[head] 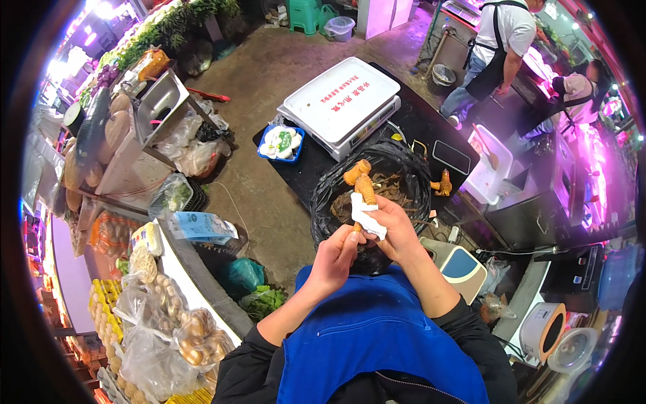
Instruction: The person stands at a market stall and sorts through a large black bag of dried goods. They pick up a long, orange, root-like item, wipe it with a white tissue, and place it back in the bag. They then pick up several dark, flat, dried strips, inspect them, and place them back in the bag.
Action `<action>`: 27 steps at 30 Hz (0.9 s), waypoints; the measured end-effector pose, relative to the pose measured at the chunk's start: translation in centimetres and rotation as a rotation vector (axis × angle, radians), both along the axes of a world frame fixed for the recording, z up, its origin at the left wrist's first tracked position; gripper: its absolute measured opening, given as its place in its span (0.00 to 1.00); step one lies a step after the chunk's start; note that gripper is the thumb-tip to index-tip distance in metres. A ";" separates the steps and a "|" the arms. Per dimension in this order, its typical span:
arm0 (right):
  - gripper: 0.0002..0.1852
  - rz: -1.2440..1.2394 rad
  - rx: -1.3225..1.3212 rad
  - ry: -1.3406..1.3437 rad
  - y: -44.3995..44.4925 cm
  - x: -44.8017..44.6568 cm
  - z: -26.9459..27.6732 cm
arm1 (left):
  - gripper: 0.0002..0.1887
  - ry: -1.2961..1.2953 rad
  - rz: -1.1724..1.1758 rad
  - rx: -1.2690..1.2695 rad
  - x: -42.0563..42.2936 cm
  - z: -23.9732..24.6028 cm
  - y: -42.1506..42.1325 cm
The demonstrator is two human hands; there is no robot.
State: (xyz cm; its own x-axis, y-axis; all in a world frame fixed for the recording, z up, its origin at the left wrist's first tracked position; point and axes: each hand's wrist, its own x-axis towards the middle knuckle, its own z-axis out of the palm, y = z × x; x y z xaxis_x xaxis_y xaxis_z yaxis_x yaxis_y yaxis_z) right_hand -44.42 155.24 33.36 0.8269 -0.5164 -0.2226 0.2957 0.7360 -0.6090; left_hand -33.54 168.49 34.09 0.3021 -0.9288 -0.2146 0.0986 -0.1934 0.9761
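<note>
Both hands are at one orange-brown ridged stick [364,188], which looks carved; its material is hard to tell. My right hand [396,224] grips it through a white tissue [366,217] wrapped around its middle. The fingertips of my left hand [335,255] pinch the stick's lower end, just below the tissue. Beneath them is a black plastic bag [323,207], its mouth spread wide around brown fibrous strips [398,189]. At the stick's top is a smooth, rounded orange-brown piece [357,171]; whether the two are joined is unclear.
The black table [290,177] bears a white weighing scale [338,101], a blue tray of white mushrooms [281,143], a phone [451,157] and a carved orange-brown piece [442,184]. Bagged produce and eggs [166,323] crowd the left counter. Two people in aprons [497,50] stand at the upper right.
</note>
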 end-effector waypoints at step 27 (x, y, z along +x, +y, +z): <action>0.07 -0.407 -1.022 0.489 2.1 0.0 0.1 | 0.16 0.385 0.360 -0.157 -0.2 -0.6 -1.6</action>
